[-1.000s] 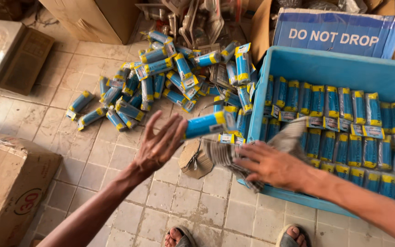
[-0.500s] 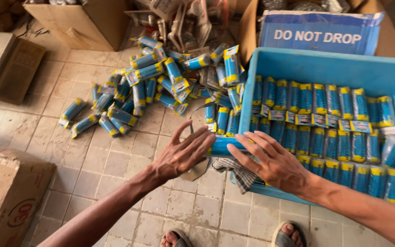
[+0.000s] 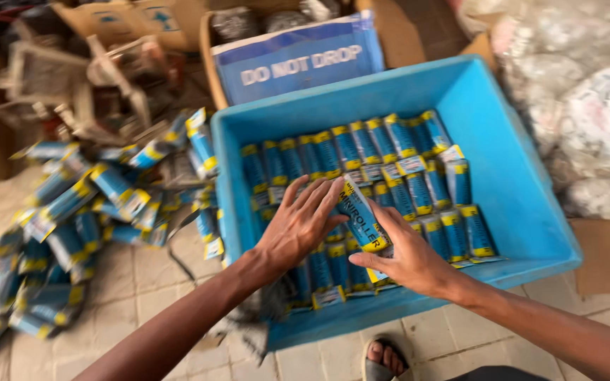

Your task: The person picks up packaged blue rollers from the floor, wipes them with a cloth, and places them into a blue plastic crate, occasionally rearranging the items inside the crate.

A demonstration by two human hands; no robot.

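Both hands now work inside the blue plastic tub [image 3: 524,212]; half a second ago they hovered at its left edge, over the tiled floor [image 3: 135,289], and the view has since swung right so that the tub fills the middle of the picture. The left hand [image 3: 301,226] lies flat with its fingers spread on the rows of packets [image 3: 390,166] in the tub, clamped on nothing; earlier it was raised and cupped beside the tub's outer wall. The right hand [image 3: 407,257] holds one blue-and-yellow packet [image 3: 361,212], thumb and fingers closed about its lower end; the packet stands tilted, its upper end just beside the left fingertips, its lower end over the front row. The two hands sit close together, the packet between them, where before they were a little apart.

The grey cloth that hung under the hands in the earlier pictures now shows only as a blurred dark scrap [image 3: 262,317] at the tub's front-left corner, under the left forearm. The loose heap of packets [image 3: 86,204] on the floor, formerly above the hands, now lies well to the left; it is blurred. Behind the tub stands a cardboard box [image 3: 210,42] with a blue printed sack [image 3: 298,63] in it; pale bundles in clear wrap [image 3: 594,120] lie to the right; a sandalled toe [image 3: 383,356] shows at the bottom edge.
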